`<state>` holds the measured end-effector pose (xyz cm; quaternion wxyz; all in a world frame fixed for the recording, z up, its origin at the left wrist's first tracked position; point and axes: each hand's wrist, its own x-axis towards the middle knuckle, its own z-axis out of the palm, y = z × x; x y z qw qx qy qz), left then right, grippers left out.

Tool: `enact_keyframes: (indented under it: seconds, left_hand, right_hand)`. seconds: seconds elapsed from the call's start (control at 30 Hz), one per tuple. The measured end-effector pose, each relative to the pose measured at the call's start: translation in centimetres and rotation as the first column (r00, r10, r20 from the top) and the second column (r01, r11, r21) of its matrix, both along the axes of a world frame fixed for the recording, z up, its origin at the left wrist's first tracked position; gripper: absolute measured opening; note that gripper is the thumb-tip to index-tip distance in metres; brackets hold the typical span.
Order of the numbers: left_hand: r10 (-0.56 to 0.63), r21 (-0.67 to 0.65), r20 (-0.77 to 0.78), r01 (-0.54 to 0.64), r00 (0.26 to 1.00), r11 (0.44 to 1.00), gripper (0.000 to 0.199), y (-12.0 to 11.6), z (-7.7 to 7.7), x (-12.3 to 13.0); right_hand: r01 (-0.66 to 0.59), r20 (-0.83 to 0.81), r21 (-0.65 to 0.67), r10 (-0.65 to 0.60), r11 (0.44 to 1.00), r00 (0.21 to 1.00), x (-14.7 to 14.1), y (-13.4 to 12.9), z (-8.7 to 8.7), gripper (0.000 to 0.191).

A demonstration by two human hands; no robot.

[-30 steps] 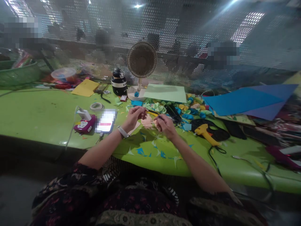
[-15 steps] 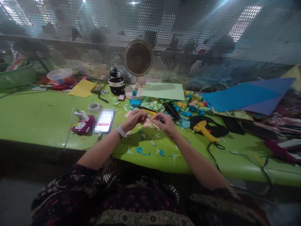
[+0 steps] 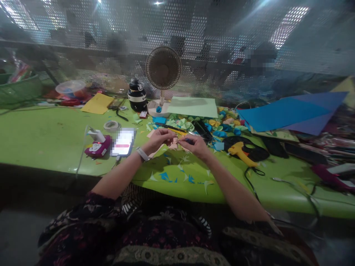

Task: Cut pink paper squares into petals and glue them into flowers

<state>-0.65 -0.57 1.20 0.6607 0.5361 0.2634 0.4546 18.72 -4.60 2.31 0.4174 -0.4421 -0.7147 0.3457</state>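
My left hand (image 3: 163,137), with a white band at the wrist, is closed in a pinch at a small peach paper piece (image 3: 174,142). My right hand (image 3: 195,145) faces it, fingertips pinched close to the same paper. Something small and dark blue shows among the right fingers, too blurred to name. More peach paper lies on the green table (image 3: 111,111) just under the hands. Blue and pale green paper scraps (image 3: 165,177) are scattered nearer to me. Behind the hands lie a yellow-and-black tool (image 3: 177,130) and a black stapler-like object (image 3: 202,130).
A phone (image 3: 123,142), a tape roll (image 3: 111,126) and a purple plug adapter (image 3: 97,147) lie left. A fan (image 3: 163,68) and black bottle (image 3: 137,96) stand behind. Folded paper pieces (image 3: 184,123) are heaped ahead. A corded yellow glue gun (image 3: 242,153) and blue sheets (image 3: 285,112) lie right.
Both hands keep nearly the same place. The right fingertips have shifted slightly left and lower, and the peach paper between the hands shows a little more clearly.
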Motion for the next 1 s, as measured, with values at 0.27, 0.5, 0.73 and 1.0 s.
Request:
enact_keyframes:
  seconds: [0.27,0.5,0.73,1.0]
  left_hand:
    - [0.029,0.009,-0.042,-0.029,0.999,1.0,0.029,0.0,0.0,0.0]
    - [-0.009,0.009,0.009,0.009,1.0,1.0,0.037,0.1,0.0,0.0]
    - [0.016,-0.04,0.008,-0.016,1.0,0.999,0.042,0.1,-0.1,0.0]
    - [-0.203,0.014,-0.177,0.209,0.963,0.978,0.043,-0.8,-0.2,0.6]
  right_hand:
    - [-0.017,-0.031,-0.078,0.015,0.997,0.999,0.0,-0.1,-0.1,0.03]
    - [-0.036,-0.044,-0.078,0.032,0.996,0.999,-0.1,0.1,-0.5,0.028]
    - [0.054,-0.261,-0.116,-0.083,0.992,0.962,-0.8,0.2,-0.7,0.031]
    - [0.162,-0.506,-0.264,-0.279,0.951,0.816,-1.4,0.4,-0.7,0.042]
